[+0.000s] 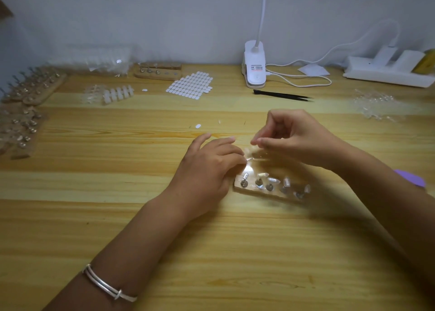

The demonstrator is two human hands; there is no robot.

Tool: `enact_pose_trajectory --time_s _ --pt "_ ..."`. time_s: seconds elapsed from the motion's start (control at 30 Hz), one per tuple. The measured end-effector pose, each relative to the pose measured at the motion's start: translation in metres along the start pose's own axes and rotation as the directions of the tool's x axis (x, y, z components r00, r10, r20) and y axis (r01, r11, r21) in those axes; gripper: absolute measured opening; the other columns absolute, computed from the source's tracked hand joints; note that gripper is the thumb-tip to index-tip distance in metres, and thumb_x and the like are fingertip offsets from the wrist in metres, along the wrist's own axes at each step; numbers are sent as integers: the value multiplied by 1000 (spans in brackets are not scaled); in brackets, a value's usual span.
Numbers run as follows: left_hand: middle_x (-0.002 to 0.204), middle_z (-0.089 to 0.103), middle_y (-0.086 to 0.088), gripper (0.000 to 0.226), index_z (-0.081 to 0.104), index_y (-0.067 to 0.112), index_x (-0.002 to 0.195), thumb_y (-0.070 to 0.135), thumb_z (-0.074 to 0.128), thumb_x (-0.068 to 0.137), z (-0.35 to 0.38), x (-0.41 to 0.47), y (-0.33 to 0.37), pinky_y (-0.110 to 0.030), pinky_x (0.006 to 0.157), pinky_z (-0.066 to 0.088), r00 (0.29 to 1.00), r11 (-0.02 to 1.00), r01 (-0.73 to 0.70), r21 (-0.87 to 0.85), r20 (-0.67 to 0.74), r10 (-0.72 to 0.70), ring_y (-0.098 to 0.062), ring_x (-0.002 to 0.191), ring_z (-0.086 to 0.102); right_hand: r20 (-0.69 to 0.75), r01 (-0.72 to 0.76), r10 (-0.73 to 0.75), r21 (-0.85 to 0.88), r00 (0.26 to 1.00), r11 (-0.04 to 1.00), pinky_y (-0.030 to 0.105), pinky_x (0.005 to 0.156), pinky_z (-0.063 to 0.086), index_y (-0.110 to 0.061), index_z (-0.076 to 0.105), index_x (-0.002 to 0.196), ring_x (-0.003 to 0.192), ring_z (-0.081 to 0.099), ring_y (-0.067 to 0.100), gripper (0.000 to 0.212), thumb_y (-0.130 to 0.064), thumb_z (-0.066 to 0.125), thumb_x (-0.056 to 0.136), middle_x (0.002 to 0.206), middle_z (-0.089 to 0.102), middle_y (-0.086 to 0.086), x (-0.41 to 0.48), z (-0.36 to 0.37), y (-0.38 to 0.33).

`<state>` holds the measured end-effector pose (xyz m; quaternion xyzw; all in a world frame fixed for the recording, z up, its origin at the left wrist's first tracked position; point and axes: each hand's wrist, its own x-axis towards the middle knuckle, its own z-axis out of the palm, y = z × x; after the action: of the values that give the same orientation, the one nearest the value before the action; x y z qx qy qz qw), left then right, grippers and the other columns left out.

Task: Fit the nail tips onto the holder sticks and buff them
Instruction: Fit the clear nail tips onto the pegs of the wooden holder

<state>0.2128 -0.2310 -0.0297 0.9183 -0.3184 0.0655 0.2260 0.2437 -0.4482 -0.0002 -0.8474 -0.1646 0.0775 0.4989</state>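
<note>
A small wooden base (270, 194) lies on the table in front of me with several metal holder sticks (244, 182) standing in it, most capped with clear nail tips (274, 180). My left hand (209, 169) sits just left of the base, its thumb and forefinger pinching a thin holder stick (249, 159) at the base's far edge. Above that stick, my right hand (292, 136) pinches a clear nail tip (253, 148) between thumb and fingertips. The tip is blurred and partly hidden by the fingers.
Black tweezers (282, 95) lie behind the hands, near a white clip lamp (255, 66) and its cable. A sheet of white adhesive tabs (190, 84), nail tip strips (117, 94) and more wooden holder racks (33, 87) fill the left. A purple buffer (410, 177) peeks past my right forearm.
</note>
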Motion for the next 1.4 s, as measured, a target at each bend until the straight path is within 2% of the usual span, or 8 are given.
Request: enact_pose_trajectory --time_s 0.1,0.23,0.43,0.6,1.03,1.2,1.33,1.4 --pt "120 67 9 47 72 20 114 15 37 83 2 -1 -4 -48 115 23 999 995 51 -88 6 -50 -13 133 48 -69 57 -53 54 996 997 26 71 58 0 57 72 82 74 20 22 13 72 81 84 77 11 -14 3 -18" --pt "119 67 7 42 72 17 111 12 43 82 4 -1 -6 -48 113 27 999 995 34 -96 2 -34 -15 130 51 0 146 -149 -180 989 973 31 66 56 -8 68 75 69 66 15 18 -1 84 76 78 74 4 -35 21 -32" --pt "120 67 6 36 72 17 104 15 42 85 5 -4 -7 -42 114 25 1000 996 18 -90 2 -17 -17 127 52 -96 156 -216 -423 972 893 9 66 38 -16 74 86 69 52 -7 22 -22 90 72 73 57 -13 -48 45 -31" --pt "113 69 2 34 72 14 95 15 40 85 4 -3 -6 -40 109 30 999 996 -9 -93 -33 6 -21 122 56 -105 190 -286 -527 953 828 31 60 44 -11 74 84 64 50 11 23 -18 91 70 73 50 -15 -50 55 -34" --pt "114 69 1 28 72 13 95 9 47 83 4 -2 -6 -45 108 33 999 996 -20 -82 -37 17 -22 124 55 -138 178 -298 -546 945 819 33 58 46 -8 73 81 65 58 25 24 -17 92 69 70 65 8 -50 59 -23" --pt "121 67 4 32 72 17 112 6 54 88 4 -4 -9 -43 113 28 1000 994 -25 -104 -12 24 -17 126 54 -171 219 -330 -467 928 857 36 74 50 -11 74 83 81 63 20 34 -45 75 83 84 73 -1 -50 46 -29" --pt "113 72 2 34 75 15 109 8 51 84 -3 -4 -7 -45 111 34 995 978 18 -208 -90 -38 -16 115 62 -200 199 -327 -479 924 855 30 75 46 -12 76 89 82 57 11 12 -24 75 90 85 72 -3 -45 27 -31" --pt "96 74 3 28 77 13 91 6 53 79 -7 -5 -3 -44 95 46 985 960 25 -278 -158 -71 -17 96 67 -100 181 -253 -457 962 871 33 81 47 -15 77 93 90 59 14 7 -20 76 87 87 71 -6 -43 25 -30"
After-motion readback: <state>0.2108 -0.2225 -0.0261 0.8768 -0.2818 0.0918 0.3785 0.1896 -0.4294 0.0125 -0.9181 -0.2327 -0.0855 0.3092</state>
